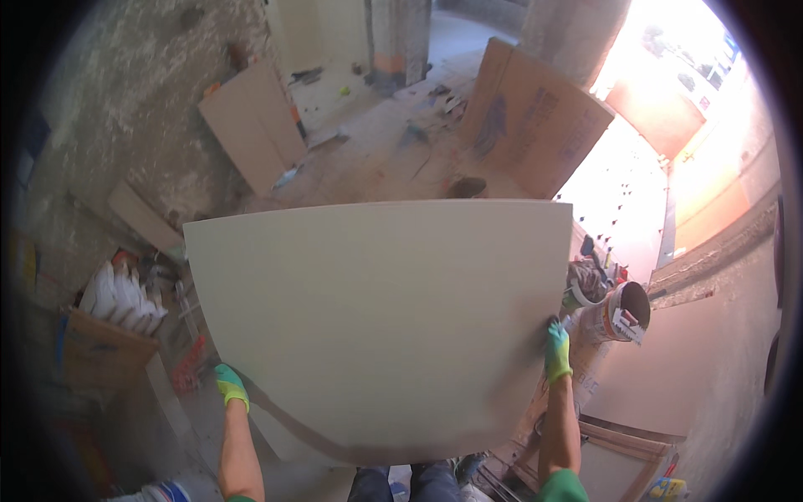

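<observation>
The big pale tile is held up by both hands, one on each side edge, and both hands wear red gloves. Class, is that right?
Not quite. The head view shows the gloves are green and yellow, not red. The rest stands: the left hand grips the left edge of the big pale tile and the right hand grips its right edge.

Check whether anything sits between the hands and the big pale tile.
Nothing visible does. The left hand grips the tile at its lower left edge, the right hand at its right edge, both in green gloves.
</observation>
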Motion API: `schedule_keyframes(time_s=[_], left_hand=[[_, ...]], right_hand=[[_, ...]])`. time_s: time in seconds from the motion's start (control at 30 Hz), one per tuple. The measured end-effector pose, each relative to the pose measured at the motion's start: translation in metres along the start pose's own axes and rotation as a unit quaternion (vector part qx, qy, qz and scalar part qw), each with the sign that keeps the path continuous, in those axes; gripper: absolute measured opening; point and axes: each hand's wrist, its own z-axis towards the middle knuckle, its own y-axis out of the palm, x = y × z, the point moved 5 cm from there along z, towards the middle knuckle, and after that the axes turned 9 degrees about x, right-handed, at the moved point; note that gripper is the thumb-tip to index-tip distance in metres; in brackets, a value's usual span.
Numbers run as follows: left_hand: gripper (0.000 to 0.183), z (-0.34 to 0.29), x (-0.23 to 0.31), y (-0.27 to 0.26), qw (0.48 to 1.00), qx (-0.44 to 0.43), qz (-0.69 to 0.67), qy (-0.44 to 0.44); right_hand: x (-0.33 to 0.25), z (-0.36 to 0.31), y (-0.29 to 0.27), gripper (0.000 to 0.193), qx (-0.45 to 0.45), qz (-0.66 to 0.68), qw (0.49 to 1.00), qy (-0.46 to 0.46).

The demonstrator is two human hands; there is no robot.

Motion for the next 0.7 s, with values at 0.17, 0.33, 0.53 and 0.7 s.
schedule_keyframes(time_s=[0.17, 0.33, 0.53, 0.7], left_hand=[[0.079, 0.038, -0.131, -0.008, 0.974, 0.096, 0.204, 0.031], [0.071, 0.094, -0.247, 0.002, 0.944, 0.092, 0.285, 0.141], [0.075, 0.128, -0.304, 0.022, 0.921, 0.034, 0.362, 0.144], [0.073, 0.100, -0.305, 0.030, 0.921, -0.003, 0.377, 0.094]], right_hand=[[0.058, 0.033, 0.072, 0.032, -0.110, -0.230, 0.962, 0.096], [0.114, 0.051, 0.127, 0.048, -0.141, -0.384, 0.912, 0.040], [0.170, 0.044, 0.174, 0.054, -0.190, -0.507, 0.840, 0.037], [0.209, 0.051, 0.178, 0.050, -0.143, -0.574, 0.805, -0.048]])
